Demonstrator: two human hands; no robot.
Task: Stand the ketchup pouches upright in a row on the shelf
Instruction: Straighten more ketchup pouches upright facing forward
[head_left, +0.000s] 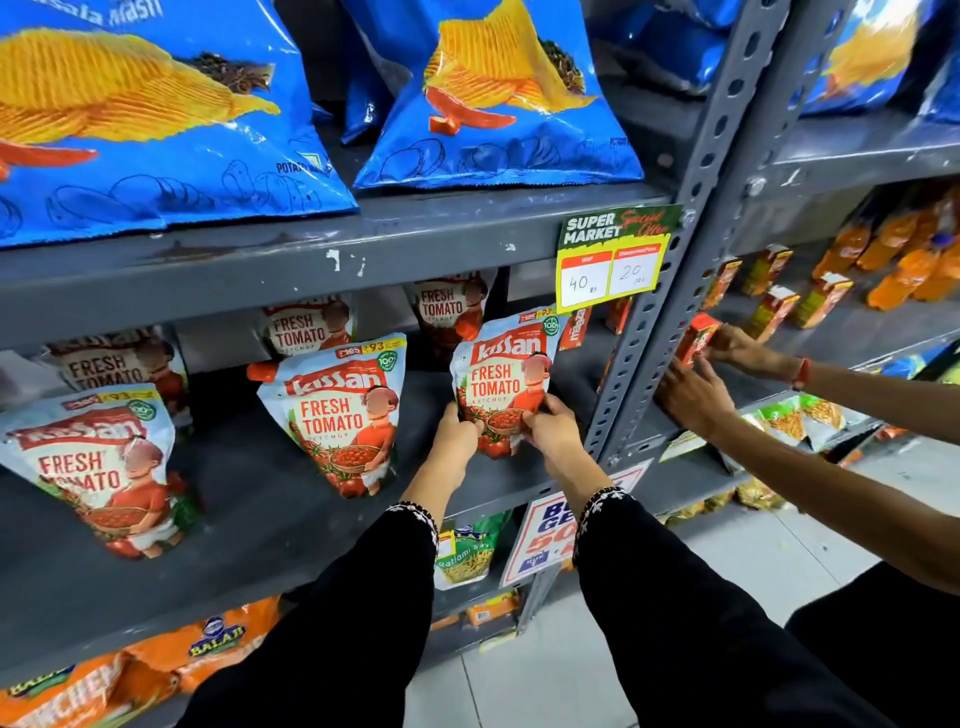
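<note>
On the grey metal shelf (249, 525), a ketchup pouch (506, 369) stands upright at the right end, near the upright post. My left hand (457, 434) grips its lower left corner and my right hand (553, 428) grips its lower right corner. A second pouch (337, 410) stands upright to its left, and a third pouch (98, 462) stands at the far left, leaning a little. Behind this front row stand more pouches (306, 325), partly hidden by the shelf above.
Blue chip bags (493, 98) fill the shelf above. A price tag (613, 257) hangs from that shelf's edge. The perforated steel post (649, 322) stands right of my hands. Another person's hands (727, 369) handle small red boxes on the neighbouring shelf. Orange snack bags (156, 670) lie below.
</note>
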